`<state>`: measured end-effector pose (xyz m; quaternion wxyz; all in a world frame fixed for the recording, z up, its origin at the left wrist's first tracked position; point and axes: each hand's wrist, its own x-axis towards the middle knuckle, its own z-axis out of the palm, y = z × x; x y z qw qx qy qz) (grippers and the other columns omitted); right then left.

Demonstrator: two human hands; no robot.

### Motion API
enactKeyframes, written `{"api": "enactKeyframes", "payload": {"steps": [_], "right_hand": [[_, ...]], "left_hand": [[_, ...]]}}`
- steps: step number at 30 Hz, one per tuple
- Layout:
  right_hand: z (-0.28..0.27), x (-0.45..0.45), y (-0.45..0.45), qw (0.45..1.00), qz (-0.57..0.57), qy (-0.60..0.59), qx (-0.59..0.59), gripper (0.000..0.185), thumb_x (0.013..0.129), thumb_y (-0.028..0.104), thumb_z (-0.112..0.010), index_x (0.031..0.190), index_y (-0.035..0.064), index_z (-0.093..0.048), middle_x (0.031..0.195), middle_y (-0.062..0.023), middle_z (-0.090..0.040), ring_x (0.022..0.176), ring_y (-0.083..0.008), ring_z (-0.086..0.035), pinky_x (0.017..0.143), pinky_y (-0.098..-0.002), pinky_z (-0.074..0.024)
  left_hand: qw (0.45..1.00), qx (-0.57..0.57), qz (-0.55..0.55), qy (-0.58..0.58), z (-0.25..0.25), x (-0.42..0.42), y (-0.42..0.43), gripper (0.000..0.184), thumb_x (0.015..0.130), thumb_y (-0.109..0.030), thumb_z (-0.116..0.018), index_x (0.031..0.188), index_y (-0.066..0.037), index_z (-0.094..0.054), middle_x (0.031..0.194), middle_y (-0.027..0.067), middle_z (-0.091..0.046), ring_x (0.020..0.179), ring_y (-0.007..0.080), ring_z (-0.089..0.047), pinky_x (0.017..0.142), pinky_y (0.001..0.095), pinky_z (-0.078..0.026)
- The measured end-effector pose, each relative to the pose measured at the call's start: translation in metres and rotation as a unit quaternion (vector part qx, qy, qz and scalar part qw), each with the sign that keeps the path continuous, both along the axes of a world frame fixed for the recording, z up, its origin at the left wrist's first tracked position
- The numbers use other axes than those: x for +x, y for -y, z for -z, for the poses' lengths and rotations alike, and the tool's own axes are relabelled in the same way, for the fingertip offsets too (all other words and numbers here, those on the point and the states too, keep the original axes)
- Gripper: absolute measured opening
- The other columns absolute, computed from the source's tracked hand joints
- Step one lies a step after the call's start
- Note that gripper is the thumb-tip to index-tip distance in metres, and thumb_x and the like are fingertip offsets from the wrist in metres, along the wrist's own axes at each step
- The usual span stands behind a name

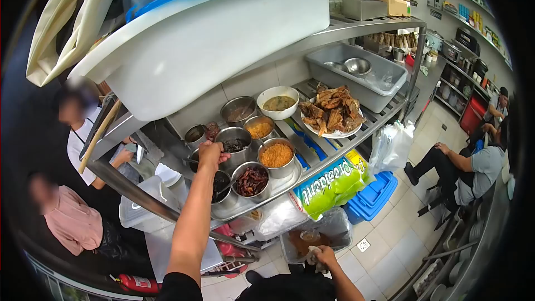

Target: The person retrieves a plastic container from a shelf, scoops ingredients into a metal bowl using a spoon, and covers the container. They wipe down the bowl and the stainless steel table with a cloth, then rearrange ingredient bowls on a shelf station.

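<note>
My left hand (212,154) is closed over the group of metal pots, round what looks like a thin-handled utensil; its lower end is hidden. Beside it stands a pot of dark food (236,145). Around it are a pot of dried red chillies (251,181), two pots of orange crumbs (277,155) (259,129), and a pot of dark sauce with a spoon (220,184). Lower down, near my body, my right hand (327,257) grips a crumpled pale cloth (319,266). Just beyond that hand is a clear tub of brownish contents (290,248).
A plate of fried pieces (334,112), a white bowl of soup (278,103) and a grey bin (356,81) share the slatted rack. A large white tub (223,39) overhangs it. Below are a green sack (329,187) and blue-lidded box (372,200). People stand left and sit right.
</note>
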<state>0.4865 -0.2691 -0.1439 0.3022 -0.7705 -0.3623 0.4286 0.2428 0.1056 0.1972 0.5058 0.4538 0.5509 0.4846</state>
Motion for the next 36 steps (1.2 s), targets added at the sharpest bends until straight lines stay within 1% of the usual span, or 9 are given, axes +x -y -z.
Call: {"api": "enactKeyframes", "payload": {"steps": [7, 10, 20, 23, 25, 26, 30, 35, 36], "right_hand": [[0.008, 0.011, -0.013, 1.0, -0.002, -0.006, -0.021, 0.04, 0.072, 0.032, -0.064, 0.097, 0.0007, -0.068, 0.089, -0.0184, -0.068, 0.085, -0.0275, -0.066, 0.078, -0.0366, -0.0494], [0.022, 0.015, -0.026, 1.0, 0.001, -0.009, 0.012, 0.039, 0.073, 0.03, -0.064, 0.097, 0.0003, -0.068, 0.088, -0.0174, -0.068, 0.082, -0.0259, -0.066, 0.076, -0.0351, -0.0499], [0.017, 0.006, -0.026, 0.999, 0.029, -0.023, 0.039, 0.038, 0.074, 0.029, -0.064, 0.099, -0.0006, -0.067, 0.086, -0.016, -0.068, 0.08, -0.0229, -0.065, 0.074, -0.0345, -0.0497], [0.028, 0.004, -0.002, 0.996, 0.056, -0.017, 0.062, 0.038, 0.074, 0.029, -0.064, 0.098, -0.0014, -0.067, 0.084, -0.0154, -0.068, 0.078, -0.0226, -0.065, 0.073, -0.034, -0.0495], [0.038, 0.003, 0.013, 0.994, 0.085, -0.054, 0.046, 0.038, 0.074, 0.028, -0.063, 0.097, -0.0016, -0.067, 0.083, -0.0147, -0.068, 0.076, -0.0217, -0.064, 0.072, -0.0334, -0.0493], [0.02, 0.004, 0.022, 0.994, 0.089, -0.06, 0.017, 0.037, 0.074, 0.028, -0.063, 0.097, -0.0017, -0.067, 0.083, -0.0145, -0.068, 0.075, -0.0213, -0.064, 0.072, -0.0331, -0.0492], [0.041, 0.013, 0.045, 0.996, 0.08, -0.037, -0.024, 0.037, 0.074, 0.029, -0.061, 0.096, -0.001, -0.068, 0.083, -0.0175, -0.067, 0.078, -0.025, -0.064, 0.074, -0.0349, -0.0487], [0.073, 0.025, 0.031, 0.997, 0.05, -0.052, -0.028, 0.037, 0.072, 0.027, -0.063, 0.093, -0.0037, -0.067, 0.078, -0.0147, -0.067, 0.069, -0.0226, -0.063, 0.066, -0.0341, -0.0497], [-0.017, 0.006, 0.013, 0.997, 0.044, -0.059, -0.024, 0.036, 0.072, 0.025, -0.064, 0.092, -0.0045, -0.066, 0.075, -0.0135, -0.066, 0.065, -0.0191, -0.061, 0.061, -0.0321, -0.0492]], "left_hand": [[0.962, -0.037, 0.019, -0.271, -0.002, 0.004, 0.014, 0.049, 0.073, 0.003, -0.051, 0.122, -0.003, -0.045, 0.089, 0.0213, -0.062, 0.056, 0.0264, -0.065, 0.044, 0.0335, -0.052], [0.759, 0.107, 0.014, -0.642, -0.009, 0.002, 0.006, 0.042, 0.079, -0.014, -0.058, 0.119, -0.005, -0.053, 0.099, 0.018, -0.065, 0.085, 0.0302, -0.066, 0.072, 0.0403, -0.054], [0.778, -0.017, 0.137, -0.613, 0.004, 0.078, -0.092, 0.041, 0.074, -0.019, -0.062, 0.112, -0.004, -0.062, 0.116, 0.02, -0.059, 0.108, 0.0311, -0.058, 0.089, 0.0401, -0.048], [0.761, 0.048, 0.104, -0.639, 0.026, 0.087, -0.116, 0.045, 0.072, -0.017, -0.063, 0.114, -0.003, -0.06, 0.112, 0.0224, -0.061, 0.094, 0.0287, -0.065, 0.077, 0.0388, -0.053], [0.913, 0.092, 0.079, -0.389, 0.007, 0.091, -0.096, 0.047, 0.071, -0.016, -0.063, 0.115, -0.001, -0.06, 0.1, 0.0233, -0.064, 0.071, 0.0256, -0.068, 0.059, 0.0361, -0.054], [0.891, 0.051, 0.067, -0.446, 0.0, 0.097, -0.096, 0.029, 0.073, -0.018, -0.061, 0.096, -0.002, -0.068, 0.076, 0.0181, -0.066, 0.053, 0.0214, -0.064, 0.048, 0.0331, -0.05], [0.852, 0.062, 0.126, -0.504, -0.03, 0.101, -0.092, 0.031, 0.08, -0.021, -0.051, 0.058, -0.005, -0.066, 0.049, 0.0101, -0.06, 0.051, 0.0187, -0.064, 0.05, 0.0313, -0.051], [0.962, 0.12, 0.11, -0.22, -0.057, 0.089, -0.066, 0.022, 0.082, -0.018, -0.056, 0.077, 0.002, -0.062, 0.062, 0.0124, -0.062, 0.049, 0.0188, -0.062, 0.042, 0.0302, -0.052], [0.968, 0.11, 0.135, -0.18, -0.062, 0.085, -0.057, 0.022, 0.083, -0.019, -0.054, 0.077, 0.001, -0.063, 0.062, 0.0127, -0.062, 0.049, 0.0194, -0.062, 0.044, 0.031, -0.053]]}}
